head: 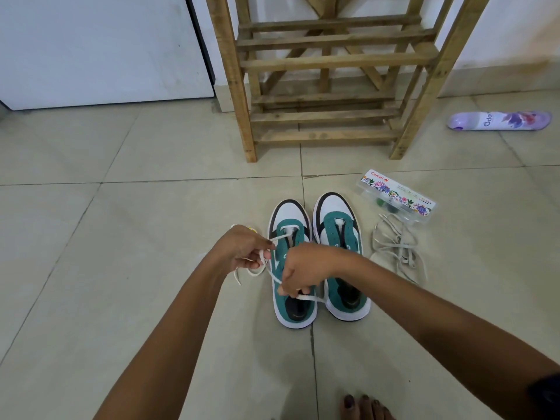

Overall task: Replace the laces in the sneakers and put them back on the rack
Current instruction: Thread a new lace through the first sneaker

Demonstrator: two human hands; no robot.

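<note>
You are threading a fresh white lace (274,275) into the left sneaker (292,265) on the tiled floor (121,237).

Your left hand (242,250) pinches one run of the lace between thumb and fingertips, and your right hand (298,268) has its fingers curled down around the other run, just above the shoe's collar. Only the toe-end eyelets look laced, so most of the work remains. The right sneaker (341,256) touches its mate and has no lace. The worn grey laces (398,248) lie just beside it, near a clear plastic box (395,195). The wooden rack (327,77) stands beyond the toes. Uneven pulling could leave one end short, and the slack could slip out of the eyelets.
</note>
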